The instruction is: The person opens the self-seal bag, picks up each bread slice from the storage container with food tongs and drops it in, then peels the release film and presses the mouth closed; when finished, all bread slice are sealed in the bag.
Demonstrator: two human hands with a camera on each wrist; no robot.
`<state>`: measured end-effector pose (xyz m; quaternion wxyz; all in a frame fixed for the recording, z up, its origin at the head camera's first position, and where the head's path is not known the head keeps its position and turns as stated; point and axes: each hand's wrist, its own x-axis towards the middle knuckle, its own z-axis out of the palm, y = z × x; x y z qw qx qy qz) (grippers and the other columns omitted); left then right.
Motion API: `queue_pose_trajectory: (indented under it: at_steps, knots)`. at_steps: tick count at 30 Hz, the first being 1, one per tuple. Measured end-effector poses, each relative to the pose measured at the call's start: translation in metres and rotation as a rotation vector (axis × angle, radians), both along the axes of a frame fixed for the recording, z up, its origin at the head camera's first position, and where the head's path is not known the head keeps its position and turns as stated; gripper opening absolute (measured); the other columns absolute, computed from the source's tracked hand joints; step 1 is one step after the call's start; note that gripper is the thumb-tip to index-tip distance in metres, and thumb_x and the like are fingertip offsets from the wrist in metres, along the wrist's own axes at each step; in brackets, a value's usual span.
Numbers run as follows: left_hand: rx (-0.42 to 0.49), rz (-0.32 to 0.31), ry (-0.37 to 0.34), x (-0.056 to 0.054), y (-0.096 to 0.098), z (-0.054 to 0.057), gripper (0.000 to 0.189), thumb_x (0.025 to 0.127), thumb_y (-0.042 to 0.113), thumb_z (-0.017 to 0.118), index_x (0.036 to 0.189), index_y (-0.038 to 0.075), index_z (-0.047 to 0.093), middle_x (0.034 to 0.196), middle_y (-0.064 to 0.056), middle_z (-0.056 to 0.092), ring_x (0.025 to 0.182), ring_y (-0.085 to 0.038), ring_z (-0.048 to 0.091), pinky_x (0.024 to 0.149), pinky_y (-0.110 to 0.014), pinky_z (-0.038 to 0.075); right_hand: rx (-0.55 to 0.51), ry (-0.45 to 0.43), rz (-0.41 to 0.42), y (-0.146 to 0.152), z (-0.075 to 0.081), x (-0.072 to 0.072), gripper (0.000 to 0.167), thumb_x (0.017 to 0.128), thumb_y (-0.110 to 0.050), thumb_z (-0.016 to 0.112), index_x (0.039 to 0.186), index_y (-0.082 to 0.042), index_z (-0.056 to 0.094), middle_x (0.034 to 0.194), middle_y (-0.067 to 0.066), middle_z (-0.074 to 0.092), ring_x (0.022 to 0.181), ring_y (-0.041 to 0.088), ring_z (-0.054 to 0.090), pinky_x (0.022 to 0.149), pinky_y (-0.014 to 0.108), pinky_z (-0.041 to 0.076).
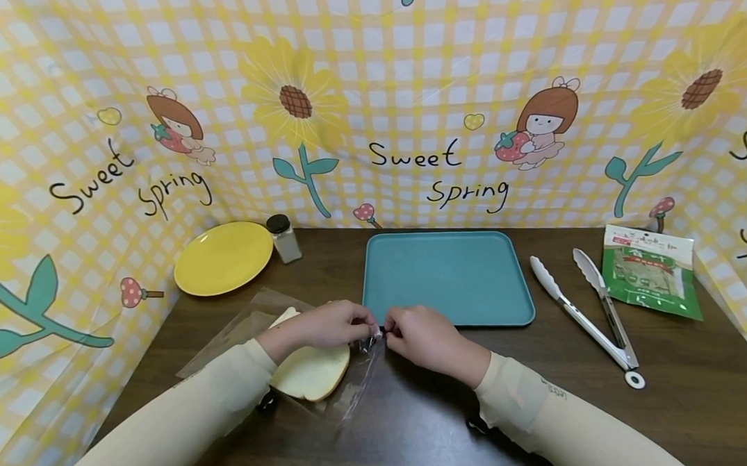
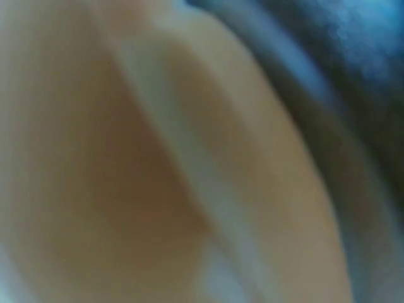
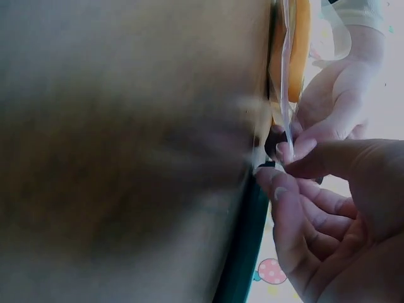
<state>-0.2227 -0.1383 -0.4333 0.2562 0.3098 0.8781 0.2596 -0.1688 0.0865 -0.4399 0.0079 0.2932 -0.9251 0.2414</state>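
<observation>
A clear plastic bag [image 1: 233, 336] lies on the table with white sliced bread [image 1: 317, 371] inside it. My left hand [image 1: 330, 323] reaches across the bread and pinches the gathered end of the bag. Close beside it, my right hand [image 1: 424, 336] has thumb and forefinger brought together at the same twisted plastic. In the right wrist view both hands meet at the bag's end, with the bread's brown crust [image 3: 299, 53] beyond. Whether the right fingertips also hold a small tie, I cannot tell. The left wrist view is only blurred skin.
Behind my hands lies a blue tray [image 1: 444, 278], its near edge close to the fingertips. A yellow plate [image 1: 224, 259] and a black-lidded shaker [image 1: 285, 238] stand at the back left. To the right are open tongs [image 1: 580, 314] and a green-and-white food packet [image 1: 651, 273].
</observation>
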Motion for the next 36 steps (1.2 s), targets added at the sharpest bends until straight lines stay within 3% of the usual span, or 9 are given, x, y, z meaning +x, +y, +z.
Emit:
queue_pose_trajectory:
  at_steps: [7, 22, 36]
  knots:
    - [0.004, -0.011, 0.022, 0.0015, 0.0000, 0.0011, 0.025, 0.110, 0.025, 0.057, 0.115, 0.020, 0.080, 0.102, 0.008, 0.077, 0.085, -0.004, 0.059, 0.077, -0.022, 0.048, 0.013, 0.013, 0.004, -0.0010, -0.0007, -0.0006, 0.013, 0.096, -0.016, 0.072, 0.102, -0.007, 0.080, 0.089, 0.002, 0.081, 0.078, 0.015, 0.074, 0.070, 0.034, 0.061]
    - [0.032, -0.029, 0.060, 0.0038, 0.0020, 0.0023, 0.024, 0.108, 0.025, 0.057, 0.109, 0.021, 0.081, 0.099, 0.009, 0.077, 0.084, -0.001, 0.059, 0.080, -0.021, 0.049, 0.025, 0.077, 0.042, -0.0022, -0.0005, -0.0003, 0.009, 0.094, -0.011, 0.072, 0.085, -0.012, 0.074, 0.073, -0.004, 0.070, 0.062, 0.007, 0.053, 0.058, 0.026, 0.048]
    - [0.026, 0.019, 0.048, 0.0016, 0.0025, 0.0016, 0.024, 0.107, 0.023, 0.056, 0.106, 0.023, 0.080, 0.095, 0.010, 0.075, 0.082, -0.003, 0.059, 0.077, -0.022, 0.048, -0.031, 0.034, 0.060, 0.0014, 0.0006, 0.0003, 0.009, 0.093, -0.008, 0.069, 0.084, -0.011, 0.069, 0.070, -0.004, 0.063, 0.060, 0.004, 0.046, 0.056, 0.019, 0.039]
